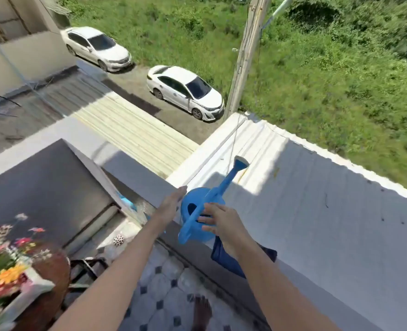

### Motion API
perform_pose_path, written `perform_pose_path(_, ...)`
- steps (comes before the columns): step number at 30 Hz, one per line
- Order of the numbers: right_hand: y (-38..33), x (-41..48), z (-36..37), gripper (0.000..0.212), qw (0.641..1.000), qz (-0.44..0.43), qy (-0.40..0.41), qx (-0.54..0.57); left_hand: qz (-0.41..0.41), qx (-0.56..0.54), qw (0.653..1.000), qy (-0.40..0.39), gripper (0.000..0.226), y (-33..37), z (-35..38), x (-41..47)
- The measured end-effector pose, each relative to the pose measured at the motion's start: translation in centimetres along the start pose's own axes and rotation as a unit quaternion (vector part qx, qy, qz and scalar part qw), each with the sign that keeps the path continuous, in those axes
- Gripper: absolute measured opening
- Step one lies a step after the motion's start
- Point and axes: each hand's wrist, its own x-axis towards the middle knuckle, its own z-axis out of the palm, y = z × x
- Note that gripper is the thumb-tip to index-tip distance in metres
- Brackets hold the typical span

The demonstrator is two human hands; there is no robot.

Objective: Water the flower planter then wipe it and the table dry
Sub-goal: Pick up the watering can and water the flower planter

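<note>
A blue plastic watering can (193, 212) stands on the grey balcony ledge (138, 174), its long spout pointing away over the roof beyond. My left hand (171, 204) lies flat and open against the can's left side. My right hand (224, 223) hovers at the can's right side by the handle, fingers apart, closed on nothing. A dark blue cloth (224, 260) hangs over the ledge under my right wrist. The white flower planter (31, 286), full of colourful flowers (4, 256), sits on a round brown table (55, 266) at the lower left, far from both hands.
The ledge drops to a white corrugated roof (317, 211), a street with two white cars and grass. The balcony floor is patterned tile (164, 295) with a drain (118, 240). A dark metal frame (87, 266) stands beside the table. My bare foot (201, 311) shows below.
</note>
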Motion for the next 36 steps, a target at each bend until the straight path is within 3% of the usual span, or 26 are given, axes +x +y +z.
perform_pose_path(4, -0.8, 0.7, 0.6, 0.025, 0.995, -0.018, -0.083, -0.049, -0.022, -0.029, 0.999, -0.009, 0.035, -0.6, 0.8, -0.8)
perform_pose_path(9, -1.1, 1.5, 0.9, 0.025, 0.975, -0.056, -0.114, -0.181, -0.008, -0.02, 0.997, 0.071, 0.027, -1.7, 0.0, -2.0)
perform_pose_path(15, -2.3, 0.2, 5.0, 0.024, 0.94, -0.075, -0.225, -0.243, 0.014, -0.05, 0.984, 0.169, 0.027, -3.8, -3.7, -8.0)
perform_pose_path(18, -3.6, -2.2, 8.3, 0.021, 0.909, -0.103, -0.278, -0.294, 0.055, -0.057, 0.966, 0.245, 0.026, -4.3, -5.4, -12.6)
perform_pose_path(23, -5.0, -8.2, 13.9, 0.029, 0.842, -0.167, -0.325, -0.398, 0.147, -0.069, 0.915, 0.369, 0.045, -5.4, -7.5, -19.7)
perform_pose_path(28, -4.8, -13.9, 19.7, 0.028, 0.798, -0.202, -0.348, -0.45, 0.229, -0.097, 0.871, 0.424, 0.031, -5.2, -9.1, -26.5)
perform_pose_path(31, -3.7, -16.8, 23.2, 0.033, 0.777, -0.205, -0.352, -0.48, 0.217, -0.108, 0.86, 0.449, 0.037, -6.1, -10.3, -29.8)
perform_pose_path(36, -1.8, -19.3, 27.9, 0.036, 0.681, -0.285, -0.316, -0.595, 0.137, -0.092, 0.847, 0.505, 0.046, -7.6, -11.6, -33.3)
